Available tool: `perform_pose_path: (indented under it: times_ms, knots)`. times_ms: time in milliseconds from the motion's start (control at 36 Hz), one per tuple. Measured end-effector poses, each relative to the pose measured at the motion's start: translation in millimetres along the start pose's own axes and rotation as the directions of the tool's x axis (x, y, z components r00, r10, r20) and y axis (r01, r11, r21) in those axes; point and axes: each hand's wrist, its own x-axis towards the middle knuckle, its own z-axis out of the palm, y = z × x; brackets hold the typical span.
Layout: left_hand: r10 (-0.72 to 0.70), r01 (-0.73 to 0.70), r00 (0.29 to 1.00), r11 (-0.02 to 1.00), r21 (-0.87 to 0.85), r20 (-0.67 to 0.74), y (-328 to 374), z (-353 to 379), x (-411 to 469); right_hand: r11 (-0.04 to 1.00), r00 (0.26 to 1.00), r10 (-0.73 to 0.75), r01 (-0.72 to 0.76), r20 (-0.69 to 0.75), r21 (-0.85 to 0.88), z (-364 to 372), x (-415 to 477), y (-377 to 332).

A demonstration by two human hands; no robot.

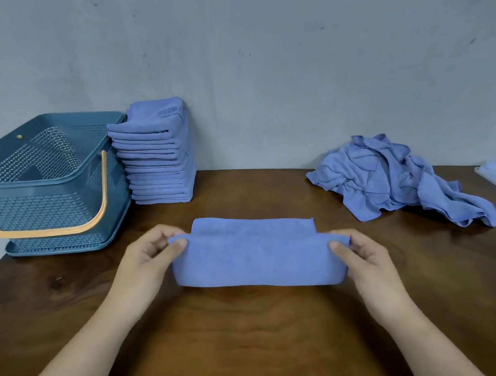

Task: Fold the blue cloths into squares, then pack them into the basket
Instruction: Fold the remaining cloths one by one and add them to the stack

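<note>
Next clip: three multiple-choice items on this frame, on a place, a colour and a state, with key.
1. The stack of folded blue cloths stands where, relative to the perforated blue plastic basket? A) inside it B) beside it, by the wall C) under it
2. The basket's handle is: A) orange B) white C) black
3. The blue cloth on the brown wooden table is: A) crumpled B) folded over, pinched at both ends by the left hand and right hand C) untouched
Key: B, it stands outside the basket; A, the band is orange; B, each hand grips one end.
</note>
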Motion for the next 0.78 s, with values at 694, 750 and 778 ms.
perform_pose_path:
  times_ms: [694, 750, 778]
  knots:
    - [-0.084, 0.115, 0.992, 0.91, 0.397, -0.095, -57, 30, 88, 0.868, 0.995, 0.029, -0.075, -0.1, -0.491, 18, 99, 61]
    - [-0.063, 0.105, 0.992, 0.897, 0.429, -0.113, -60, 30, 86, 0.844, 0.995, 0.013, -0.066, -0.103, -0.532, 21, 98, 60]
    - [-0.052, 0.102, 0.991, 0.893, 0.438, -0.124, -60, 30, 86, 0.829, 0.995, 0.005, -0.062, -0.104, -0.557, 22, 98, 60]
